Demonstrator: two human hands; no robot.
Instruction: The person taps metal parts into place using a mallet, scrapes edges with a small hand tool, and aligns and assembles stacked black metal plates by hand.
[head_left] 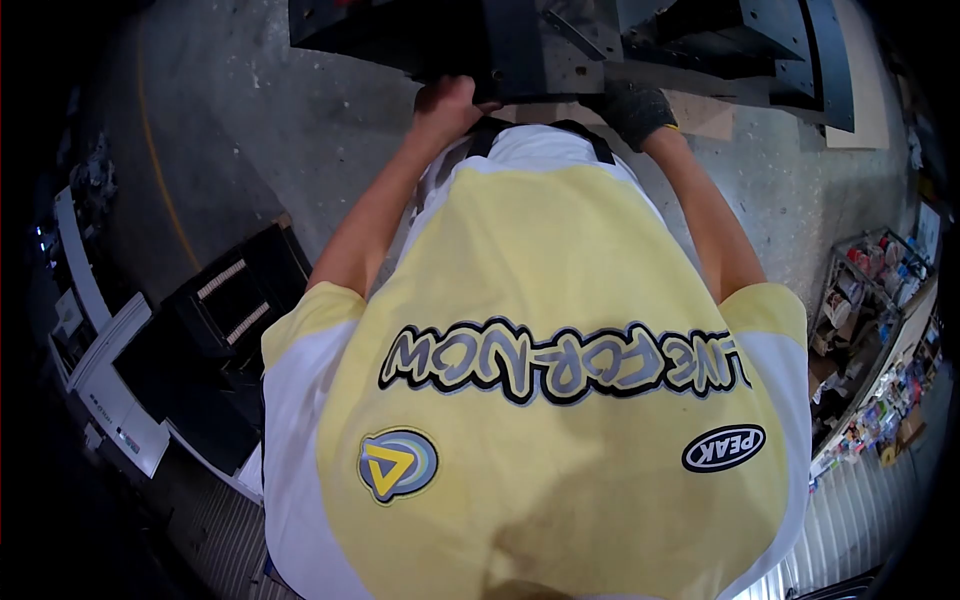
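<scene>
A large dark metal assembly (545, 50) with flat panels and small holes fills the top of the view. At its near edge, left of centre, my bare left hand (447, 105) is closed, its fingers curled at the lower edge of the metal. My right hand (637, 112) wears a dark glove with a yellow cuff edge and is at the same edge, right of centre; its fingertips are hidden under or behind the metal. Both arms reach forward past the yellow and white shirt on my body.
Brown cardboard (860, 90) lies on the grey floor at the upper right. A wire cage (850, 290) with assorted items stands at the right. Black cases (235, 290) and a white machine part (125, 430) are at the left. A yellow line (160, 160) crosses the floor.
</scene>
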